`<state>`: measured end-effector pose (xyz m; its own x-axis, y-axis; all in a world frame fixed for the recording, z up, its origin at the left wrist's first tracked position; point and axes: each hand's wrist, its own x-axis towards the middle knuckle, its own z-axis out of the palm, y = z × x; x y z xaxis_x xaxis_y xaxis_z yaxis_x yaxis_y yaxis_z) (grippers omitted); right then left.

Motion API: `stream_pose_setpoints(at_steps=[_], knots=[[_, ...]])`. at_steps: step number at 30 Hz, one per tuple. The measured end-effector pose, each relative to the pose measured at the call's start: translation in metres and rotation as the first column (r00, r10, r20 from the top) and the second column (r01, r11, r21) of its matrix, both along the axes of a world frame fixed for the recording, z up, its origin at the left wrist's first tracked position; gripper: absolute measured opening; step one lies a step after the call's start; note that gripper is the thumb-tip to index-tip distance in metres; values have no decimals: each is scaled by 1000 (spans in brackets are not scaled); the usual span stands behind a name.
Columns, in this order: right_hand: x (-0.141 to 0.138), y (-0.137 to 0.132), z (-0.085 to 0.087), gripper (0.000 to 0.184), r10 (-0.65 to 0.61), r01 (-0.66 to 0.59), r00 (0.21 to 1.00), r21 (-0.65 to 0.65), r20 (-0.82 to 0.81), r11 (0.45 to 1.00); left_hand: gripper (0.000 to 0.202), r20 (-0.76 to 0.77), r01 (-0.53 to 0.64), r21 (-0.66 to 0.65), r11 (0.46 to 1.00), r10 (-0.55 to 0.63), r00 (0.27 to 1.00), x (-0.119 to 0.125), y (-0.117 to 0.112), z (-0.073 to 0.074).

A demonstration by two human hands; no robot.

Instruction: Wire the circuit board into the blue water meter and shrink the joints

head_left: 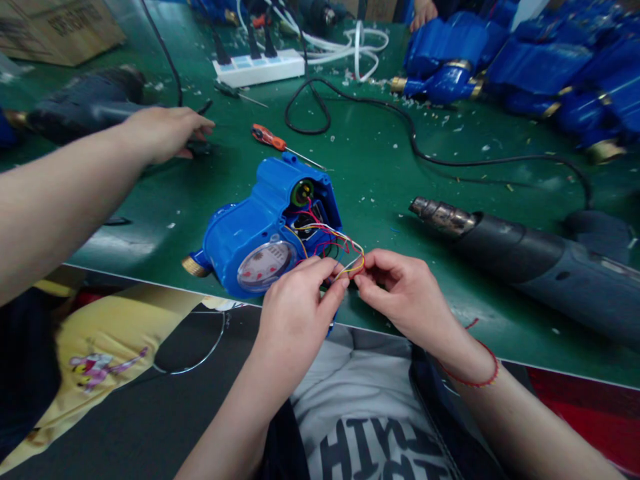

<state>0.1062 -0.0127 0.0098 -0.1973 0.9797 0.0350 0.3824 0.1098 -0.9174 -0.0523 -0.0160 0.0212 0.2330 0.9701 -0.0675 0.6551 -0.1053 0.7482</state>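
A blue water meter (250, 213) lies on the green table, its brass pipe end (195, 267) pointing left and its round dial (267, 265) facing me. Thin red, white and yellow wires (353, 243) run out of its open housing. My left hand (305, 300) pinches these wires between thumb and fingertips just in front of the housing. On their right side, my right hand (400, 287) also has its thumb and forefinger closed on the wires, close to the left fingertips. What lies right between the fingertips is too small to make out.
A heat gun (510, 253) lies at right, its black cord crossing the table. Behind the meter are an orange screwdriver (270, 137) and a white power strip (260, 68). Several blue meters (450, 53) stand back right. A co-worker's arm (100, 153) reaches in from the left near another tool (85, 103).
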Motion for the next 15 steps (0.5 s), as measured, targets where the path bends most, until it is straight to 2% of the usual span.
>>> stream_pose_setpoints(at_steps=[7,11,13,15], knots=[[0,-1,1,11,-34,21,995,139,92,990,13,-7,-9,10,1000,9,1000,-1,-1,0],[3,0,1,13,-119,87,982,214,144,973,12,-11,-13,0,1000,13,1000,0,0,0],[5,0,1,12,-135,107,983,211,127,972,12,-4,-16,-5,1000,16,1000,1,1,0],[6,0,2,11,-90,76,992,150,89,986,12,0,-17,-9,1000,17,1000,1,1,1]])
